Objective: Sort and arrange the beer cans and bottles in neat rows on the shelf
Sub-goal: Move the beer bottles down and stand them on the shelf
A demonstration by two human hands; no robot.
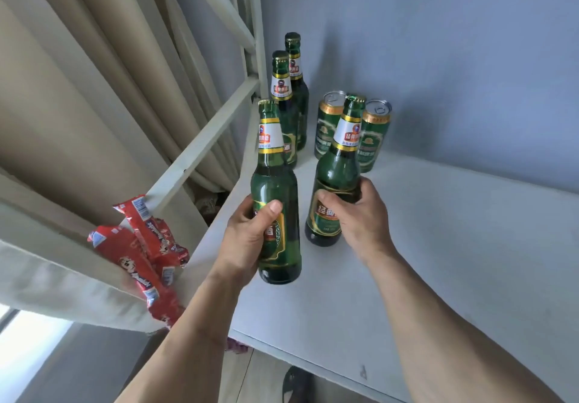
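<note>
Pale grey walls meet in a corner behind a white shelf [438, 246], with cream curtains and a white frame to the left; only the head view is given.

At the back of the shelf, two green bottles [286, 120] stand upright one behind the other along the left edge, and two green cans [374, 136] stand side by side just to their right, close to the wall. They read as the start of two rows, one kind to each, which fits the sorting the task asks for.

Nearer the camera, the left hand [247, 236] wraps a third bottle [275, 202] around its lower body, fingers [269, 211] curled and pressed on the glass over the label, thumb in front. It sits in line with the two back bottles, so it is probably meant as the next in that row. Whether its base rests on the shelf or hangs just above cannot be told.

The right hand [360, 218] grips a fourth bottle [335, 183] at mid-body, fingers closed around it, the bottle tilted slightly rightward in front of the cans, partly hiding them. Its base looks on or very near the shelf.

Red snack packets [144, 252] lie on a lower ledge at left, apart from the sorting.
</note>
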